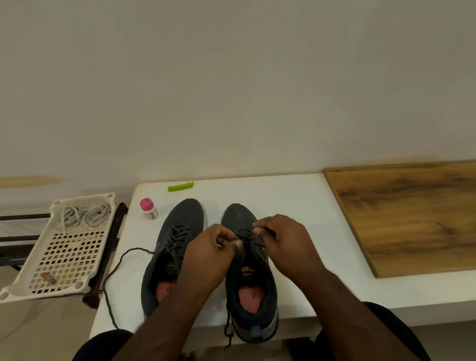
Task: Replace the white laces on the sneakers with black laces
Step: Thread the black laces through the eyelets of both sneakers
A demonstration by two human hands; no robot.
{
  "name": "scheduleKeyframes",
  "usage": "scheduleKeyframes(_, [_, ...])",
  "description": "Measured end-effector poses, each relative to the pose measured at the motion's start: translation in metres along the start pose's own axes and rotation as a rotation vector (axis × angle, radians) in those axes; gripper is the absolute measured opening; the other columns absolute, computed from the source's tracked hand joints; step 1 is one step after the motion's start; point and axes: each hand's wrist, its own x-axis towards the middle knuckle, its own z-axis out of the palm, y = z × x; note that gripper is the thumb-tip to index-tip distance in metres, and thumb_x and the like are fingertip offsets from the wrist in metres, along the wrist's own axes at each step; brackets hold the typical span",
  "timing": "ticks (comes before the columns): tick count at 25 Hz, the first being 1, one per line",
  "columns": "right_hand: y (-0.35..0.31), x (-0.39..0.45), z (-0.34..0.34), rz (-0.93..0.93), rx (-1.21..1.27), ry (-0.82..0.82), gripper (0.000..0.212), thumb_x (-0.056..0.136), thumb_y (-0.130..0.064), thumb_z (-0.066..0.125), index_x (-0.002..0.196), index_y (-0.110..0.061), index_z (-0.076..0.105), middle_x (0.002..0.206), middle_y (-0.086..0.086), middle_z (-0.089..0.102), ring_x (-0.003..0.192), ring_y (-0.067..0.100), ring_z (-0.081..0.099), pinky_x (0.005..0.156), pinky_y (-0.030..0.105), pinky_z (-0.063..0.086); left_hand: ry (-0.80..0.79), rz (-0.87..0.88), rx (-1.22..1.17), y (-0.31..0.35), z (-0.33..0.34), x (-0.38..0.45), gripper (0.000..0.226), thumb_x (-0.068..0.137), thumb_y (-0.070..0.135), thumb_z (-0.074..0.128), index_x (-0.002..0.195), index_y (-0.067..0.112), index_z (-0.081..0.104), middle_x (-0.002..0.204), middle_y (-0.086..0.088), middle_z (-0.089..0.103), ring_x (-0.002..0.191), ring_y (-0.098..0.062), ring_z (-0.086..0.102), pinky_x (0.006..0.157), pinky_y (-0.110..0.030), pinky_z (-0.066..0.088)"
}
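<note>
- Looks like the late lacing stage: both hands are on the black lace point(246, 233) over the right sneaker point(251, 281), which sits at the bench's point(297, 203) near edge.
- Left hand point(209, 256) and right hand point(286, 239) each have fingers curled, pinching the lace near the upper eyelets.
- Left sneaker point(168, 257) just beside it is laced black too, its loose end trailing off the left edge.
- White laces point(84, 215) are in the basket point(63, 255), well apart.
- Next up, I'd guess: snug it evenly and tie.

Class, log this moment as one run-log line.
both hands: left hand, right hand pinch black lace | right sneaker | white laces in basket
</note>
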Motion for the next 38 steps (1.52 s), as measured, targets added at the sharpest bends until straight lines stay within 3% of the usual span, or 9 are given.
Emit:
scheduleKeyframes(4, [-0.004, -0.003, 0.001, 0.148, 0.112, -0.051, 0.013, 0.095, -0.019, 0.06, 0.096, -0.02, 0.072, 0.092, -0.01, 0.07, 0.086, 0.004, 0.062, 0.079, 0.023, 0.051, -0.129, 0.048, 0.234, 0.0, 0.006, -0.003, 0.028, 0.082, 0.041, 0.074, 0.101, 0.024, 0.062, 0.086, 0.01, 0.061, 0.076, -0.002, 0.056, 0.063, -0.015, 0.04])
scheduleKeyframes(10, [-0.002, -0.007, 0.018, 0.256, 0.081, -0.16, 0.01, 0.094, -0.023, 0.061, 0.092, -0.021, 0.07, 0.089, -0.007, 0.069, 0.082, 0.007, 0.062, 0.077, 0.026, 0.052, -0.12, 0.074, 0.353, -0.002, 0.014, -0.001, 0.019, 0.085, 0.04, 0.065, 0.091, 0.023, 0.061, 0.081, 0.006, 0.061, 0.073, -0.006, 0.056, 0.063, -0.023, 0.044])
scheduleKeyframes(12, [-0.002, -0.007, 0.02, 0.271, 0.066, -0.169, 0.008, 0.094, -0.023, 0.062, 0.093, -0.021, 0.071, 0.091, -0.007, 0.07, 0.083, 0.007, 0.062, 0.078, 0.024, 0.051, -0.11, 0.035, 0.287, -0.005, 0.009, 0.002, 0.013, 0.087, 0.033, 0.064, 0.09, 0.022, 0.069, 0.077, 0.007, 0.067, 0.072, -0.005, 0.062, 0.067, -0.022, 0.05])
scheduleKeyframes(16, [-0.007, -0.007, 0.028, 0.246, 0.01, -0.195, 0.011, 0.094, -0.021, 0.061, 0.092, -0.019, 0.072, 0.089, -0.006, 0.069, 0.075, 0.004, 0.058, 0.064, 0.01, 0.04, -0.127, -0.183, -0.103, -0.018, -0.001, 0.008, 0.007, 0.087, 0.023, 0.072, 0.083, 0.02, 0.076, 0.068, 0.002, 0.071, 0.061, -0.012, 0.066, 0.061, -0.026, 0.054])
scheduleKeyframes(20, [-0.01, -0.007, 0.037, 0.218, -0.03, -0.205, 0.013, 0.093, -0.023, 0.058, 0.089, -0.019, 0.07, 0.091, -0.003, 0.065, 0.078, 0.007, 0.058, 0.067, 0.017, 0.042, -0.148, -0.301, -0.298, -0.021, 0.0, 0.01, 0.005, 0.088, 0.013, 0.072, 0.086, 0.011, 0.076, 0.067, -0.01, 0.067, 0.054, -0.015, 0.057, 0.059, -0.026, 0.052])
scheduleKeyframes(29, [-0.018, -0.004, 0.038, 0.127, -0.202, -0.221, 0.018, 0.098, -0.021, 0.048, 0.092, -0.013, 0.063, 0.092, -0.002, 0.047, 0.083, 0.014, 0.047, 0.072, 0.023, 0.033, -0.146, -0.302, -0.306, -0.022, 0.003, 0.012, 0.008, 0.087, 0.015, 0.073, 0.081, 0.016, 0.077, 0.064, -0.01, 0.067, 0.056, -0.019, 0.057, 0.061, -0.031, 0.051])
scheduleKeyframes(35, [-0.015, -0.006, 0.037, 0.149, -0.096, -0.221, 0.017, 0.099, -0.02, 0.05, 0.088, -0.015, 0.063, 0.092, -0.004, 0.052, 0.083, 0.011, 0.05, 0.071, 0.02, 0.036, -0.143, -0.247, -0.24, -0.022, 0.006, 0.014, 0.025, 0.089, 0.033, 0.072, 0.075, 0.013, 0.074, 0.065, -0.009, 0.07, 0.057, -0.018, 0.062, 0.058, -0.029, 0.053])
scheduleKeyframes(38, [-0.014, -0.007, 0.037, 0.176, -0.057, -0.205, 0.015, 0.098, -0.02, 0.052, 0.087, -0.017, 0.062, 0.092, -0.005, 0.053, 0.084, 0.011, 0.052, 0.072, 0.019, 0.037, -0.138, -0.226, -0.239, -0.023, 0.007, 0.015, 0.03, 0.093, 0.03, 0.067, 0.071, 0.01, 0.071, 0.06, -0.007, 0.067, 0.052, -0.017, 0.057, 0.057, -0.03, 0.049])
